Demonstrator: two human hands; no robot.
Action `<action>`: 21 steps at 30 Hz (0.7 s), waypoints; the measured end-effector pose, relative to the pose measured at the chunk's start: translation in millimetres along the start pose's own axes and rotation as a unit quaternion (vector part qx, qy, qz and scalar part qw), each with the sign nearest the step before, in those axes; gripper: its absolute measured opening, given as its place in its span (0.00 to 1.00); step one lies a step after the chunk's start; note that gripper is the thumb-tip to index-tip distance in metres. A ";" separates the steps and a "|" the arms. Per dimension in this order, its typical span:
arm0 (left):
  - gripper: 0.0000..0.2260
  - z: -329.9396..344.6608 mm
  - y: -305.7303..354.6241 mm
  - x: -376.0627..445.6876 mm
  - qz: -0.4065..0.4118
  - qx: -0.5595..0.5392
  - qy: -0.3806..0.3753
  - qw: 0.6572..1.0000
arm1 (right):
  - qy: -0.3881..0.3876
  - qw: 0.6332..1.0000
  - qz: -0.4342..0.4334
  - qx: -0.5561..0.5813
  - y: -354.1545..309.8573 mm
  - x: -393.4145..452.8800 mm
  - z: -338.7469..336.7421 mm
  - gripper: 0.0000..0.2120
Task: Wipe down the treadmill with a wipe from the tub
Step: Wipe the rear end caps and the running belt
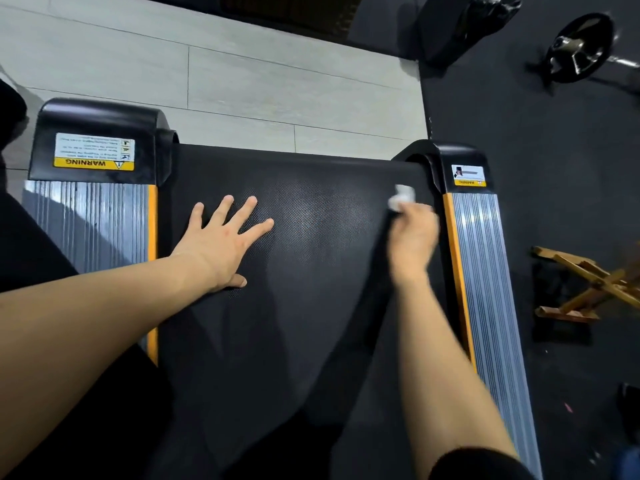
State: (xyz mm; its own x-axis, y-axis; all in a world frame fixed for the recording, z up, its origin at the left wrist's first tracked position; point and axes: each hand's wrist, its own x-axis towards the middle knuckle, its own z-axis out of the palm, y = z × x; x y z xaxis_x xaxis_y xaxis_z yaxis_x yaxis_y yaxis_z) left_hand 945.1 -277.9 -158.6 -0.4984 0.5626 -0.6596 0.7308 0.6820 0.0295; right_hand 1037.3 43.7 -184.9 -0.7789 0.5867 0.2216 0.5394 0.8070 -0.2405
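Note:
The treadmill's black textured belt point(311, 237) runs down the middle of the view, ending at the rear roller near the top. Ribbed silver side rails with orange edging flank it, the left rail point(93, 226) and the right rail point(485, 244). My left hand point(225, 240) lies flat on the belt with its fingers spread, holding nothing. My right hand point(414, 233), blurred by motion, is closed on a crumpled white wipe point(401, 197) pressed to the belt's far right corner beside the right rail. The tub is out of view.
Black end caps with yellow warning labels point(93, 150) cover both rear corners. Pale floor tiles point(207, 71) lie beyond the belt. On the dark rubber floor to the right are a barbell with a weight plate point(578, 46) and a wooden frame point(588, 289).

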 end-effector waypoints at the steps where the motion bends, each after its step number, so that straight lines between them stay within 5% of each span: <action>1: 0.51 0.3 0.5 0.4 0.001 0.002 0.001 1.000 | 0.029 0.998 0.062 -0.005 27.9 5.6 -7.0 0.17; 5: 0.51 -1.6 -0.6 1.6 0.005 0.001 0.002 1.000 | 0.056 0.995 0.086 0.008 -1.7 -12.4 4.8 0.16; 10: 0.51 2.7 -4.7 -0.5 0.011 0.005 0.013 1.000 | -0.044 0.976 -0.164 0.140 -139.2 -103.9 21.7 0.17; 13: 0.50 1.1 -7.0 -0.8 0.017 0.002 0.018 1.000 | -0.044 0.967 -0.223 0.112 -110.1 -90.7 21.1 0.16; 15: 0.50 2.2 -7.8 -1.2 0.017 0.001 0.019 1.000 | 0.014 0.988 -0.151 0.029 -51.1 -52.9 18.9 0.14; 18: 0.50 5.5 -7.4 -0.3 0.015 -0.005 0.023 1.000 | 0.066 0.993 0.094 -0.024 20.8 -0.9 6.7 0.13; 21: 0.50 4.7 -8.1 -0.2 0.020 -0.010 0.020 1.000 | 0.036 0.987 0.155 -0.018 -1.0 37.2 19.1 0.14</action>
State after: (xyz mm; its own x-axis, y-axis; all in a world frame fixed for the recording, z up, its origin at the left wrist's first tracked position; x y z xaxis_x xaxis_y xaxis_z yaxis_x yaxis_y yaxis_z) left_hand 941.5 -285.7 -162.3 -0.4875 0.6073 -0.6273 0.7415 0.6673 0.0697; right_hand 1001.6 63.5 -194.4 -0.5501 0.8084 0.2094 0.7609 0.5885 -0.2731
